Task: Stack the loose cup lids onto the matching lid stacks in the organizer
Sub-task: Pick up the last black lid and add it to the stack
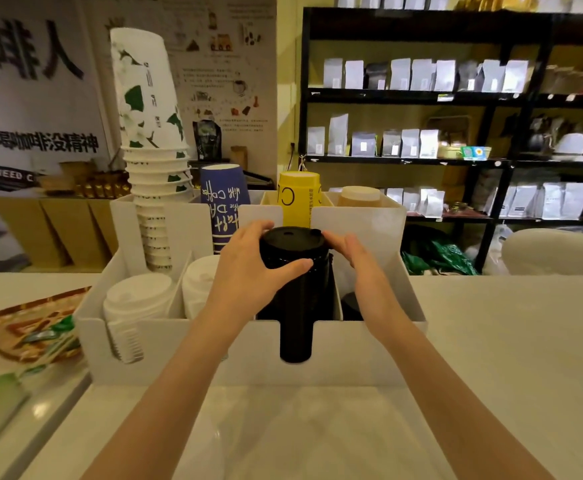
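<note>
Both hands on top of black lid stack (295, 271): left hand (248, 268) in closed grip, thumb across front, fingers round back; right hand (352, 251) open, flat against right side, steadying. Stack stands tall in organizer (362, 351) third front compartment, above rim. White lid stacks (137, 306) in left compartments; cup stacks behind. Judged step: seating black lids on matching stack. Next: press level, release, check counter (508, 341) for loose lids; none in sight.

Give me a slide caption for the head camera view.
Both hands steady the black lid stack in the white organizer, left hand gripping, right hand alongside.
</note>
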